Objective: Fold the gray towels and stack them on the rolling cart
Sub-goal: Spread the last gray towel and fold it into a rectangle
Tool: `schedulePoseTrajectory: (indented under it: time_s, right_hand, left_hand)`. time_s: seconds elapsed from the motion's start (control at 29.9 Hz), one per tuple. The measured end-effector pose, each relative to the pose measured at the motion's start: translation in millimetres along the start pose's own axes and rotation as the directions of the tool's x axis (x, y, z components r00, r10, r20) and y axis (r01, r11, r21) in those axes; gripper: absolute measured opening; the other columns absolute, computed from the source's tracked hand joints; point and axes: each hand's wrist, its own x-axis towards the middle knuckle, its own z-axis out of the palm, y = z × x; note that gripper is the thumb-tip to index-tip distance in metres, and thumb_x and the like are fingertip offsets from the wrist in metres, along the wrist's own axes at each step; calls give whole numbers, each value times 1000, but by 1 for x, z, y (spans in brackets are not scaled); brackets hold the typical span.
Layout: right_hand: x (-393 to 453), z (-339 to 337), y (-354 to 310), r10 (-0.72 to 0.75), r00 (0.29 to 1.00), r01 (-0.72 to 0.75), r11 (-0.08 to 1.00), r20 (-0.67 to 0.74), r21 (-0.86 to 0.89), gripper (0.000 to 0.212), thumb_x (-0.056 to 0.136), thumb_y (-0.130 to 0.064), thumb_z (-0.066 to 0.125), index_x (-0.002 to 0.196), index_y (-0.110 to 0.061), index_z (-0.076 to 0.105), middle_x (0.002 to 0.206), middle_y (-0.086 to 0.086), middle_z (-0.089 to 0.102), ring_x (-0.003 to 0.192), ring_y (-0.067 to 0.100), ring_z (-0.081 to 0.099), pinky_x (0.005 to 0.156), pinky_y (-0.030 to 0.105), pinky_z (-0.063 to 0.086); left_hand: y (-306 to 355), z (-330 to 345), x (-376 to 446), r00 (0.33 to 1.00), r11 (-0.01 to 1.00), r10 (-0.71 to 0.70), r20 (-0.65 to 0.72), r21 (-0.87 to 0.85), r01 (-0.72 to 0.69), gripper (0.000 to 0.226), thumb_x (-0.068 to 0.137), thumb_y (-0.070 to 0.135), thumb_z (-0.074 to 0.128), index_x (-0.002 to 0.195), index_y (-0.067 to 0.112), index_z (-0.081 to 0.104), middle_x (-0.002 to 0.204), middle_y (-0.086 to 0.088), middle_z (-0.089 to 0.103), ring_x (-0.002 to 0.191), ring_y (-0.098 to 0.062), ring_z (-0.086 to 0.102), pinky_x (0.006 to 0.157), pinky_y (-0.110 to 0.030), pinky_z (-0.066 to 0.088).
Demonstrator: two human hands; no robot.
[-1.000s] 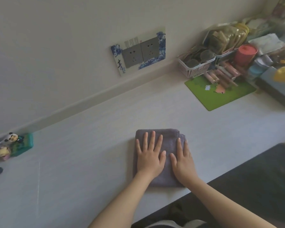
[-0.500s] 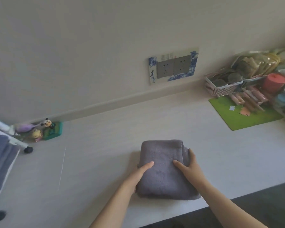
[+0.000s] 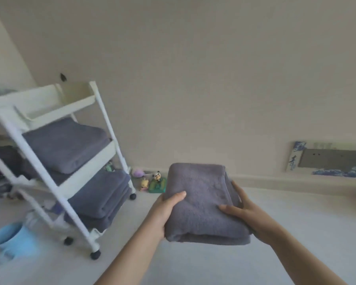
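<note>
Left hand [image 3: 166, 210] grips the left edge of the folded gray towel [image 3: 201, 202], thumb on top; right hand [image 3: 242, 212] grips its right edge likewise. Towel is held flat above the pale desk [image 3: 296, 233], off the surface, folded edge toward the camera. White rolling cart [image 3: 56, 161] stands to the left, apart from the towel, with bare desk between. Stacked gray towels [image 3: 66, 145] fill its middle tier, more below; top tray shows no towel. Small figurines [image 3: 152, 182] sit by the wall beside the cart's caster.
</note>
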Motion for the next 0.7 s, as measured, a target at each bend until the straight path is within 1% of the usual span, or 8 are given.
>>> schedulePoseTrajectory:
  time_s: [0.13, 0.2, 0.33, 0.4, 0.47, 0.57, 0.64, 0.7]
  right_hand:
    - [48, 44, -70, -162, 980, 167, 985, 120, -34, 102, 58, -37, 86, 143, -39, 28, 139, -11, 46, 119, 7, 54, 104, 37, 43]
    - [69, 66, -106, -237, 960, 244, 969, 149, -29, 98, 61, -30, 82, 144, -32, 30, 138, -6, 49, 116, 9, 57, 101, 35, 46]
    - [91, 93, -156, -349, 921, 361, 931, 170, -45, 88, 61, -26, 80, 139, -29, 40, 133, 2, 54, 113, 16, 60, 99, 39, 48]
    - [107, 114, -193, -432, 880, 448, 893, 197, -41, 83, 61, -25, 79, 137, -28, 45, 132, 2, 55, 113, 17, 60, 97, 38, 49]
    - [116, 123, -219, -477, 856, 494, 868, 199, -45, 79, 62, -24, 80, 135, -26, 49, 129, 2, 58, 111, 16, 61, 97, 36, 49]
    - [132, 140, -258, -523, 806, 555, 830, 278, -49, 72, 68, -18, 81, 133, -24, 51, 125, 0, 61, 109, 15, 62, 95, 32, 51]
    - [153, 164, -288, -538, 767, 583, 812, 348, -31, 65, 72, -15, 73, 133, -22, 51, 124, 0, 62, 110, 15, 62, 94, 30, 51]
    - [169, 185, -314, -548, 742, 601, 799, 386, -19, 63, 72, -14, 71, 132, -20, 52, 123, 0, 62, 110, 16, 62, 95, 31, 50]
  left_hand:
    - [66, -43, -7, 977, 981, 174, -122, -66, -183, 66, 62, 36, 85, 117, 11, 59, 106, -13, 70, 94, -30, 68, 82, -45, 55]
    - [99, -61, -15, 954, 960, 252, -163, -78, -267, 55, 70, 31, 81, 116, 9, 60, 106, -14, 70, 94, -30, 68, 81, -41, 55]
    - [146, -80, -29, 916, 925, 345, -205, -90, -369, 54, 71, 32, 80, 117, 13, 60, 106, -11, 70, 94, -28, 68, 81, -41, 55]
    - [181, -94, -40, 867, 886, 428, -256, -72, -459, 49, 77, 30, 76, 118, 14, 55, 107, -10, 68, 93, -27, 67, 78, -38, 55]
    - [208, -98, -48, 826, 858, 489, -280, -18, -513, 61, 79, 34, 73, 131, 19, 43, 119, -7, 62, 100, -26, 63, 82, -41, 54]
    - [245, -114, -56, 733, 801, 599, -322, 224, -556, 89, 81, 47, 66, 148, 39, 9, 144, 2, 40, 125, -26, 48, 103, -47, 41]
    - [276, -137, -62, 669, 758, 651, -358, 345, -553, 101, 71, 59, 65, 143, 51, -6, 150, 1, 32, 129, -27, 43, 106, -47, 37]
    - [303, -151, -67, 671, 777, 628, -394, 367, -512, 109, 56, 66, 62, 138, 58, -10, 148, -4, 34, 123, -32, 48, 102, -50, 41]
